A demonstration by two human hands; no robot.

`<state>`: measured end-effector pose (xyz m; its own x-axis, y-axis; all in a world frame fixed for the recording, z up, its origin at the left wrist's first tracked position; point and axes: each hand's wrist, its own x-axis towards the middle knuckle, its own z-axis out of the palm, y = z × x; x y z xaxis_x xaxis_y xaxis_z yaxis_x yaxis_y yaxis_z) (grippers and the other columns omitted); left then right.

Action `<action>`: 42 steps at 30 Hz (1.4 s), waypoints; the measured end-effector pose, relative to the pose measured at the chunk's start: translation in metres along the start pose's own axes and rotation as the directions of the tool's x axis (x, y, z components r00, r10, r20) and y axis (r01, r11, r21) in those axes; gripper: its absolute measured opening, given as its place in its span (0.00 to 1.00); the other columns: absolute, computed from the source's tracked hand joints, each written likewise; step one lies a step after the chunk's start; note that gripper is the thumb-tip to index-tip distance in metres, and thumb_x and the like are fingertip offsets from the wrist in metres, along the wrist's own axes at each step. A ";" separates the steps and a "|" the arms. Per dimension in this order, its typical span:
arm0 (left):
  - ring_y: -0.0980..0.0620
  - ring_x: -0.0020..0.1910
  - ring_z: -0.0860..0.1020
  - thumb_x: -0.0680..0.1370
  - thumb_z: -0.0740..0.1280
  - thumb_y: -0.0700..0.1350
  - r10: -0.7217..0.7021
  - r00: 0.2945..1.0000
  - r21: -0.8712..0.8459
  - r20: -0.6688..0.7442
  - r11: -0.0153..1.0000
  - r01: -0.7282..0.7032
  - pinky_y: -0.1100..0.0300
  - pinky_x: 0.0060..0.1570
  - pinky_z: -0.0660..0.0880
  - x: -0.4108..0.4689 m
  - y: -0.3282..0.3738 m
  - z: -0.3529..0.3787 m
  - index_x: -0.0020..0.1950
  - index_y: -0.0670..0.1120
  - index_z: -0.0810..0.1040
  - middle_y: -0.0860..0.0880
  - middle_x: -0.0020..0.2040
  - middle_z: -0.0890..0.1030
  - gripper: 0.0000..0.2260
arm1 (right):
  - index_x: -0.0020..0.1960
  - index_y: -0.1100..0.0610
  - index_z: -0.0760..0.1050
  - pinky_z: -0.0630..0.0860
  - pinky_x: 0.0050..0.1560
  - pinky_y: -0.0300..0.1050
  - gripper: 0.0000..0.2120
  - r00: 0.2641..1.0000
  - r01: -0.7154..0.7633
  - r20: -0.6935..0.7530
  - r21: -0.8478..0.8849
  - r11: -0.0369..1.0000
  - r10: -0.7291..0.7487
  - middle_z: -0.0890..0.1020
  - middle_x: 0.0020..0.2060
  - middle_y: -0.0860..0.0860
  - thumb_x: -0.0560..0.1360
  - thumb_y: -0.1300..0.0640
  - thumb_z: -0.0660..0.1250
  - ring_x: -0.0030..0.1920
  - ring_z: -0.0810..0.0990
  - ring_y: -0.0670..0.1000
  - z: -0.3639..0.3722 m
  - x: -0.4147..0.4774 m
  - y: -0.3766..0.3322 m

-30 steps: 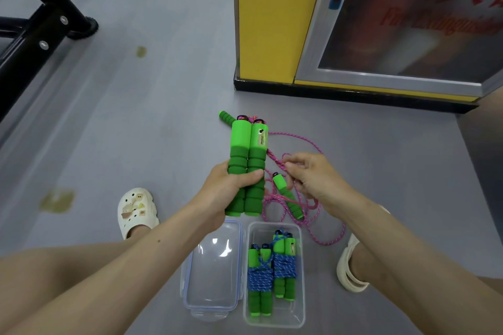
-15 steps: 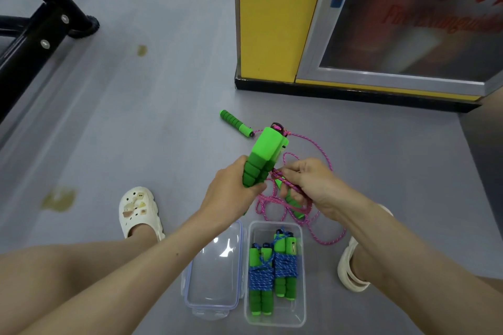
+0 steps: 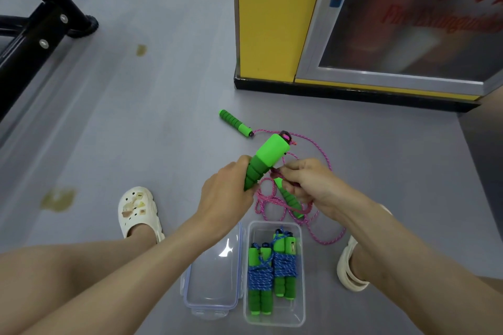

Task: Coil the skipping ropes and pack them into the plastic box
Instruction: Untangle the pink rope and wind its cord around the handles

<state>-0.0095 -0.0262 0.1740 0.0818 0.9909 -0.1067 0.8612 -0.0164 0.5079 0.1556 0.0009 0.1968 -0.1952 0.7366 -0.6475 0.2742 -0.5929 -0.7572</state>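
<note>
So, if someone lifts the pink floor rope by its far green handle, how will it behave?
Probably floppy: the pink rope lies in loose tangled loops, so it would likely trail and snag. The ribbed, cylindrical handle looks light and might roll.

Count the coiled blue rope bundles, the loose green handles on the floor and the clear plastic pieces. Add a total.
Coiled blue rope bundles with green foam handles: 2
Loose green foam handles on the floor: 2
Clear plastic box and its clear lid: 2
Total: 6

Bare forearms; cream clogs [image 3: 138, 213]; charms on left one
</note>
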 end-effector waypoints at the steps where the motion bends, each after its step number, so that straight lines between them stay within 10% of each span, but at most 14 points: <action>1: 0.44 0.42 0.76 0.77 0.66 0.46 0.036 0.998 0.076 -0.042 0.997 -0.032 0.55 0.35 0.66 -0.001 0.000 0.000 0.60 0.48 0.70 0.48 0.46 0.77 0.12 | 0.39 0.58 0.74 0.54 0.21 0.35 0.10 0.999 0.017 0.045 0.037 0.999 -0.018 0.71 0.25 0.51 0.79 0.60 0.61 0.19 0.58 0.43 0.001 -0.001 -0.001; 6: 0.45 0.29 0.74 0.65 0.71 0.34 0.171 0.975 0.411 -0.144 0.907 -0.098 0.62 0.24 0.48 -0.002 0.005 0.000 0.53 0.43 0.75 0.46 0.36 0.73 0.18 | 0.35 0.59 0.72 0.54 0.23 0.37 0.17 0.995 0.054 0.078 0.183 0.982 -0.070 0.69 0.25 0.51 0.67 0.46 0.71 0.22 0.58 0.44 0.013 -0.003 -0.004; 11: 0.48 0.26 0.72 0.56 0.69 0.32 0.307 0.929 0.546 -0.205 0.824 -0.152 0.62 0.23 0.55 -0.003 0.010 0.004 0.53 0.40 0.80 0.45 0.33 0.73 0.25 | 0.32 0.59 0.72 0.56 0.19 0.34 0.22 0.988 0.030 -0.154 0.362 0.932 0.028 0.70 0.21 0.52 0.71 0.42 0.69 0.18 0.59 0.46 0.024 0.000 0.000; 18: 0.52 0.49 0.72 0.72 0.67 0.63 0.055 0.998 -0.087 0.036 0.995 -0.052 0.55 0.39 0.74 0.001 0.017 0.006 0.64 0.52 0.65 0.52 0.51 0.66 0.26 | 0.32 0.57 0.70 0.56 0.18 0.34 0.17 0.941 0.086 -0.335 0.378 0.922 0.049 0.66 0.18 0.50 0.71 0.48 0.70 0.16 0.59 0.44 0.014 0.003 0.000; 22: 0.53 0.44 0.81 0.73 0.69 0.59 -0.079 0.923 -0.691 0.377 0.639 0.337 0.56 0.42 0.80 0.008 0.021 -0.011 0.59 0.52 0.64 0.46 0.54 0.74 0.22 | 0.31 0.54 0.67 0.54 0.19 0.33 0.17 0.955 0.094 -0.295 0.354 0.931 0.016 0.62 0.16 0.45 0.73 0.49 0.69 0.17 0.57 0.44 0.009 0.003 -0.002; 30: 0.57 0.34 0.81 0.76 0.67 0.54 0.018 0.839 -0.739 0.544 0.483 0.470 0.64 0.34 0.76 0.002 0.024 -0.021 0.51 0.47 0.79 0.54 0.36 0.82 0.12 | 0.32 0.55 0.66 0.52 0.20 0.34 0.18 0.984 0.080 -0.178 0.339 0.937 -0.019 0.59 0.18 0.47 0.73 0.48 0.68 0.17 0.55 0.44 0.005 0.004 -0.003; 42: 0.45 0.51 0.81 0.70 0.74 0.52 0.114 0.792 -0.740 0.599 0.456 0.494 0.46 0.56 0.77 0.002 0.013 -0.028 0.56 0.45 0.78 0.43 0.50 0.83 0.19 | 0.28 0.53 0.66 0.52 0.21 0.34 0.20 0.984 0.133 -0.155 0.300 0.945 -0.090 0.60 0.23 0.51 0.71 0.43 0.67 0.19 0.55 0.46 0.002 0.003 -0.003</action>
<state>-0.0115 -0.0203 0.2041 0.4639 0.7032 -0.5388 0.0618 0.5810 0.8116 0.1518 0.0046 0.1968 -0.0705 0.8283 -0.5558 -0.0491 -0.5594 -0.8274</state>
